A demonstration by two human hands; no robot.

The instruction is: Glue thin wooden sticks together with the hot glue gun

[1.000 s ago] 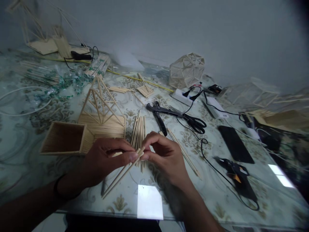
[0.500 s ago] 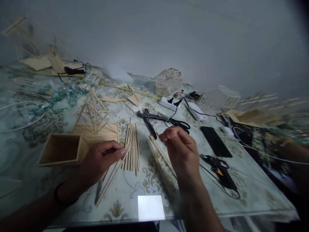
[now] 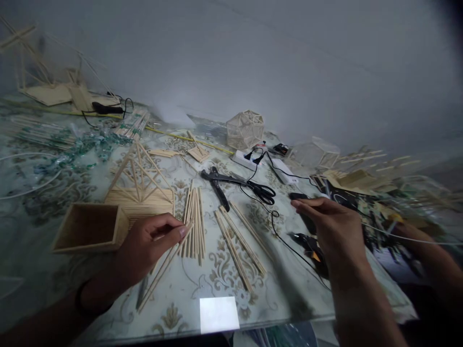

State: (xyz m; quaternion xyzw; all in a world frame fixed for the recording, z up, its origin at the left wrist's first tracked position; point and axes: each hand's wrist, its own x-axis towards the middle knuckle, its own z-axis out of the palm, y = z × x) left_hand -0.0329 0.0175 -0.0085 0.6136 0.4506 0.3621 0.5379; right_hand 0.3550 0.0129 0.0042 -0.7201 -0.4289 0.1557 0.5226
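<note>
My left hand (image 3: 152,243) pinches thin wooden sticks (image 3: 162,274) between thumb and forefinger; they slant down to the lower left. A fan of similar sticks (image 3: 193,226) lies just beyond its fingertips. My right hand (image 3: 331,224) hovers at the right, thumb and fingers pressed together; whatever they hold, if anything, cannot be made out. It partly covers a black phone (image 3: 307,219) and a black glue gun (image 3: 307,243). Between my hands lie several loose sticks (image 3: 235,250). An open wooden box (image 3: 121,231) and a stick-built panel with a triangular frame (image 3: 144,200) stand by my left hand.
Pliers-like cutters (image 3: 219,188) and black-handled scissors (image 3: 262,193) lie mid-table, near a white power strip (image 3: 246,160). Cords cross the right side. A stick polyhedron (image 3: 246,129) stands at the back. At far right is another person's hand (image 3: 408,236).
My right hand has moved right, from over the loose sticks to over the phone and glue gun. My left hand keeps its pinch on the sticks. The view has shifted slightly.
</note>
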